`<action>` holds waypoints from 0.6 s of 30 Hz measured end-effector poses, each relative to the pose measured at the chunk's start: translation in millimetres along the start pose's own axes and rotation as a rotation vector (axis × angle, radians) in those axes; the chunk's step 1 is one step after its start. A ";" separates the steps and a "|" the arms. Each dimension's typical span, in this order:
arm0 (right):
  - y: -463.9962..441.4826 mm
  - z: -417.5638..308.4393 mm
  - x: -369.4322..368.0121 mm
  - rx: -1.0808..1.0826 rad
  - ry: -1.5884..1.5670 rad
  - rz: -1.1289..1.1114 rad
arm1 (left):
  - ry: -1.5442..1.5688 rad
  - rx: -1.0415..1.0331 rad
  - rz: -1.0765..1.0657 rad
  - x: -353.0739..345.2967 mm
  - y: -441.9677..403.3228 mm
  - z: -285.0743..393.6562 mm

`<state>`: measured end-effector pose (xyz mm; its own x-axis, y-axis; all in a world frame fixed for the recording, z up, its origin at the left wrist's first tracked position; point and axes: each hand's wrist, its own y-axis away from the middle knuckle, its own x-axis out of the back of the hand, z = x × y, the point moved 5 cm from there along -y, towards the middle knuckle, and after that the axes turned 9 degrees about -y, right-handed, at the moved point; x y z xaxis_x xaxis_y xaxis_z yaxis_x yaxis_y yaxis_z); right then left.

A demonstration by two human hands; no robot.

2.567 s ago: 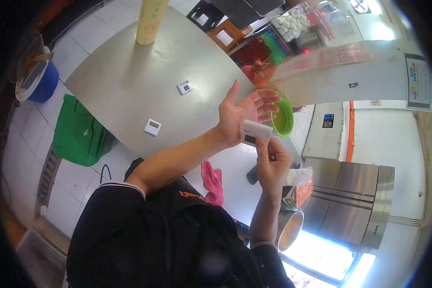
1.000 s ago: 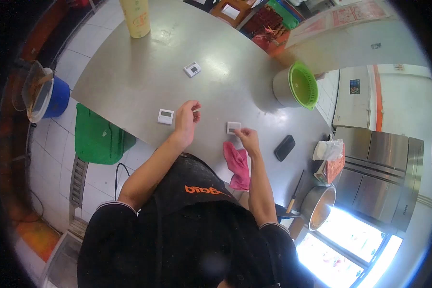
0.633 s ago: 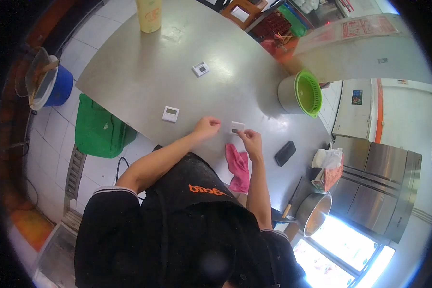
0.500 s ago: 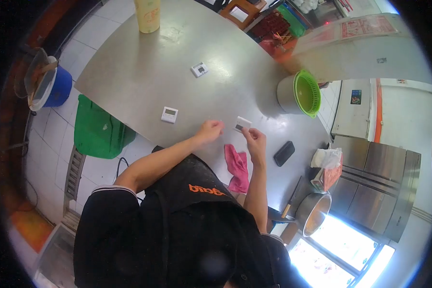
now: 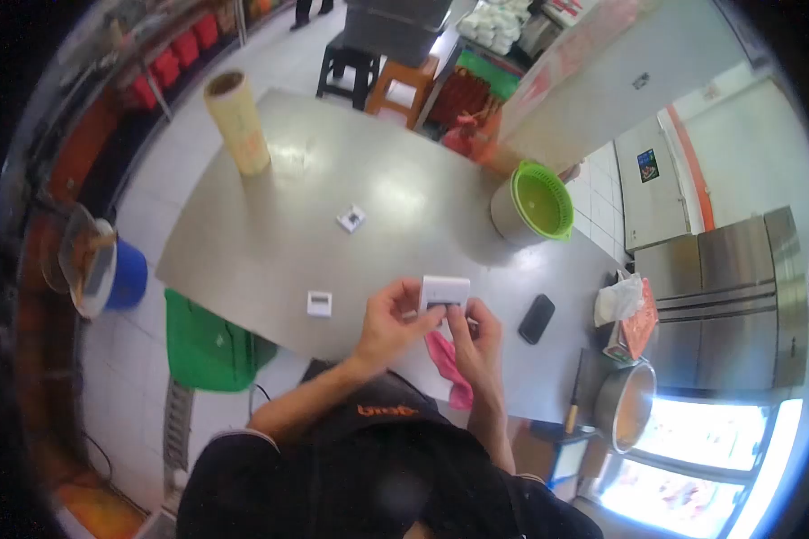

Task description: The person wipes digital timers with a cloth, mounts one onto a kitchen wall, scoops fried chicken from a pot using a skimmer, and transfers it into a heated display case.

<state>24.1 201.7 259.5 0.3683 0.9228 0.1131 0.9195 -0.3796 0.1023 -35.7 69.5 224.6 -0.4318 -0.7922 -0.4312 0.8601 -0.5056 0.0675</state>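
In the head view, a small white device (image 5: 446, 287) with a dark window is held up over the steel table. My left hand (image 5: 389, 328) grips its left side, the thumb reaching across the dark window. My right hand (image 5: 476, 340) closes on its lower right, with fingertips at the same window. Beneath my right hand lies a pink cloth (image 5: 451, 375), partly covered. Another white device (image 5: 319, 304) with a small screen rests to the left of my left hand. A third white device (image 5: 351, 218) lies farther back on the table.
A black phone (image 5: 537, 319) lies to the right on the steel table (image 5: 288, 225). Behind it stands a pot with a green basket (image 5: 548, 202). A roll of plastic wrap (image 5: 238, 126) stands at the far left. A knife (image 5: 574, 400) and a metal bowl (image 5: 626, 409) are at the right.
The white device has been lifted off the table and is held closer to me. My left hand has come over to grip it alongside my right. The camera's view has tilted upward.
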 end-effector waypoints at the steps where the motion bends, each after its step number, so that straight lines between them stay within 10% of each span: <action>1: 5.5 -14.5 1.8 0.028 -0.031 0.017 | 0.038 -0.015 -0.003 -8.1 5.8 17.7; 5: 21.9 -64.6 -2.0 0.240 -0.379 -0.043 | 0.175 -0.230 -0.085 -38.9 18.7 59.4; 9: 28.1 -102.3 22.7 0.366 -0.017 -0.017 | 0.327 -0.310 -0.282 -48.3 -3.0 87.0; 12: 37.7 -98.3 27.8 0.426 -0.951 -0.476 | 0.610 -0.163 -0.408 -48.7 -23.7 95.4; 16: 8.8 -78.9 12.9 0.297 0.097 -0.273 | 0.693 -0.142 -0.568 -58.9 -36.1 101.3; 18: 19.6 -91.7 24.5 0.381 -0.715 -0.423 | 0.763 -0.171 -0.566 -53.5 -47.2 96.2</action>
<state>38.6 210.7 354.9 -0.1292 0.8495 -0.5115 0.9336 -0.0697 -0.3515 -79.2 102.9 331.0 -0.5538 0.0196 -0.8324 0.6326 -0.6401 -0.4360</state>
